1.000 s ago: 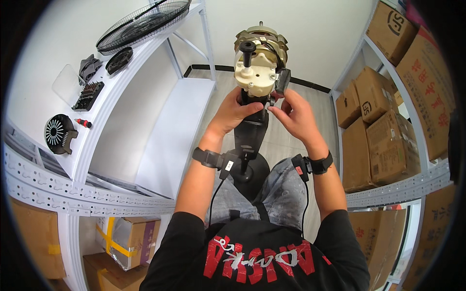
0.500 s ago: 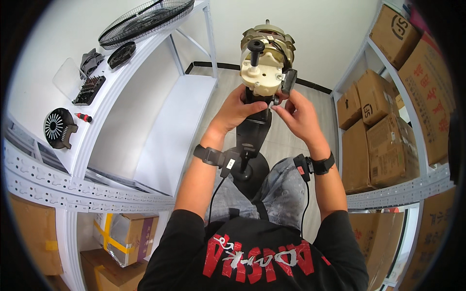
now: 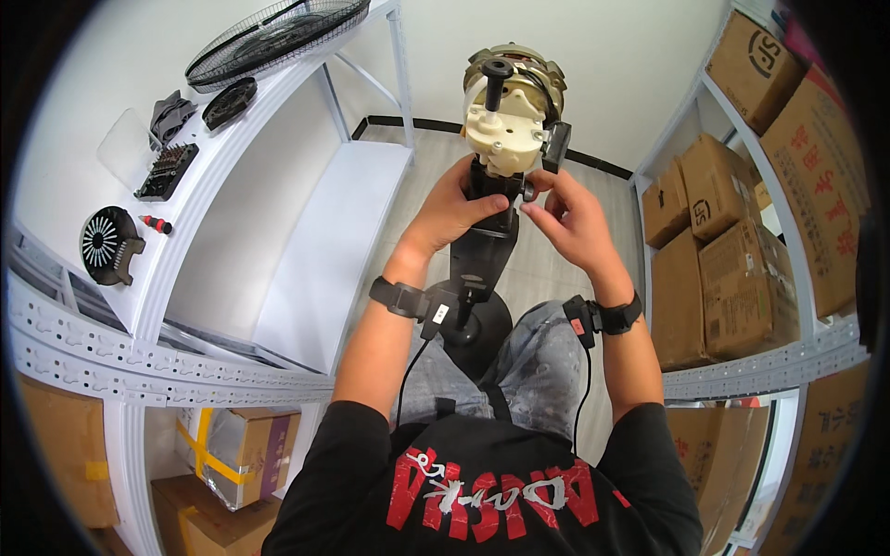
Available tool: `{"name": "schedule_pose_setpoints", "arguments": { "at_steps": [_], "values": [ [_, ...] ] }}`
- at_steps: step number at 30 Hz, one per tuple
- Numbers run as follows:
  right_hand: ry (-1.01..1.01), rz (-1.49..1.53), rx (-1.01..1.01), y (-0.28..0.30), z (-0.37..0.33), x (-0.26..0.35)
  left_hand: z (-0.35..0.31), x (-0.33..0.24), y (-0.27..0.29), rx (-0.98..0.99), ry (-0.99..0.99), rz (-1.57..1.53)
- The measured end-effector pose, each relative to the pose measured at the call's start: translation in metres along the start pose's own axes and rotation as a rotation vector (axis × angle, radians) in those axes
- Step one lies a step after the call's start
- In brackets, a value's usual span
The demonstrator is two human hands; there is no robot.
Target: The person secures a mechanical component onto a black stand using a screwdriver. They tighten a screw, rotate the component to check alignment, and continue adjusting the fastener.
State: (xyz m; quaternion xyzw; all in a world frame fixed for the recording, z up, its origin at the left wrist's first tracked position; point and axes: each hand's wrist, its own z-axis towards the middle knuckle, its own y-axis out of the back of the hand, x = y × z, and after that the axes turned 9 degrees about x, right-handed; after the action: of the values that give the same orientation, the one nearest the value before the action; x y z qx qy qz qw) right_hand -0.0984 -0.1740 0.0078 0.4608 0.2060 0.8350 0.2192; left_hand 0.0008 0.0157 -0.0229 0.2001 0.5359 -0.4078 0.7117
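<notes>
A stand fan without its blade stands upright before me. Its motor head [image 3: 515, 69] is uncovered, with a cream gearbox [image 3: 505, 137] and a black pull knob [image 3: 498, 69] facing me. My left hand [image 3: 454, 208] wraps round the black neck [image 3: 482, 190] under the gearbox, thumb across its front. At the neck's right side, my right hand [image 3: 567, 211] has thumb and forefinger around a small black side knob [image 3: 528, 191]; the exact fingertip contact is partly hidden. A dark rectangular block [image 3: 556, 146] hangs by the gearbox's right side. Below are the black column [image 3: 480, 250] and round base [image 3: 487, 324].
On the left shelf [image 3: 209, 157] lie a fan grille [image 3: 278, 42], a bit set [image 3: 167, 171], a red-and-black screwdriver [image 3: 157, 224], a vented black cover [image 3: 109, 246], a dark oval part [image 3: 230, 104] and a grey cloth [image 3: 172, 116]. Cardboard boxes [image 3: 742, 287] fill the right rack.
The motor head has tilted slightly, its pull knob shifting up and right in view. My right thumb has drawn back a little from the side knob. The left hand stays on the neck.
</notes>
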Motion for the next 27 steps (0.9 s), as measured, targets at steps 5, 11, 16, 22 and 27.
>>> {"name": "schedule_pose_setpoints", "arguments": {
  "at_steps": [5, 11, 16, 22, 27],
  "values": [
    [-0.184, 0.248, 0.077, -0.006, 0.010, -0.014, -0.002, 0.001, 0.001, -0.008, -0.025, 0.014],
    [-0.320, 0.658, 0.185, -0.005, 0.012, -0.013, -0.002, -0.002, -0.001, 0.001, -0.042, -0.017],
    [-0.005, -0.010, 0.002, 0.001, 0.003, 0.002, -0.001, -0.004, -0.001, -0.003, -0.014, -0.014],
    [-0.503, 0.807, 0.119, -0.010, 0.015, -0.007, -0.003, -0.005, -0.002, -0.015, -0.018, -0.032],
    [-0.338, 0.559, 0.117, 0.000, 0.012, -0.014, -0.005, -0.010, -0.005, 0.015, 0.000, -0.078]
  ]
}}
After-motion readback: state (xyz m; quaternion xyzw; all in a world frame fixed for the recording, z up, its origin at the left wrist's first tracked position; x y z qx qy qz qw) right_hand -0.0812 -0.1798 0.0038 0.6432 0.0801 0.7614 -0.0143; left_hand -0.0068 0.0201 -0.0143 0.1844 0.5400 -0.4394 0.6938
